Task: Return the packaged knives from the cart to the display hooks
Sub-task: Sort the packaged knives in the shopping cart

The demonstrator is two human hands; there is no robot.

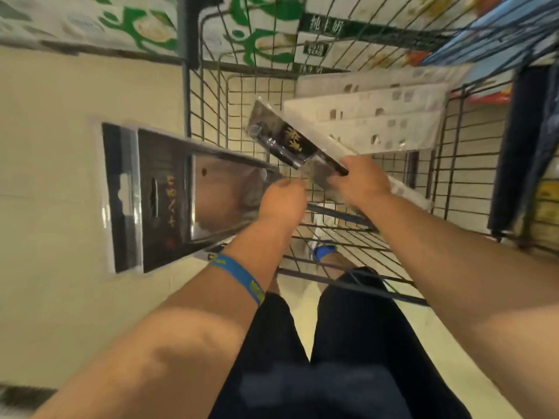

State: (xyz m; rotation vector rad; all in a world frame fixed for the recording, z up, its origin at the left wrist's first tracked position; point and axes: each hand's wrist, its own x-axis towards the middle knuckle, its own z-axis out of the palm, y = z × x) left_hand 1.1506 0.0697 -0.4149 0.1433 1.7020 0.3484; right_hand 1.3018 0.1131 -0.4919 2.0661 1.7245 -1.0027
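Over the cart's left edge, head view, only view given. The left hand [282, 201] holds a packaged cleaver [169, 198], thumb on top and fingers curled under the pack's near end. The pack is a dark card with a clear blister. It sticks out past the cart [187, 95] and hangs above the floor [54, 152], hang-hole end farthest from the person. There is a blue wristband [239, 276] on that wrist.

Inside the cart, the right hand [360, 182] is closed round the near end of a second knife pack [290, 140], dark with gold lettering and raised at a tilt off the basket bottom. The grip is blurred, so exact finger placement can't be told. A stack of packs [378, 116], white backs up, leans toward the cart's far right corner, touching or just beside the lifted one. Printed boxes [145, 28] lie beyond the cart's far edge. No display hooks are in sight.

Step, as a judgement: pickup phase, one pack out and one being taken, several left, so the task is early to midway. The next move calls for lifting the second pack clear of the wire sides, turning to the display and lining each hang hole up with a hook. With both hands full, threading may be awkward.
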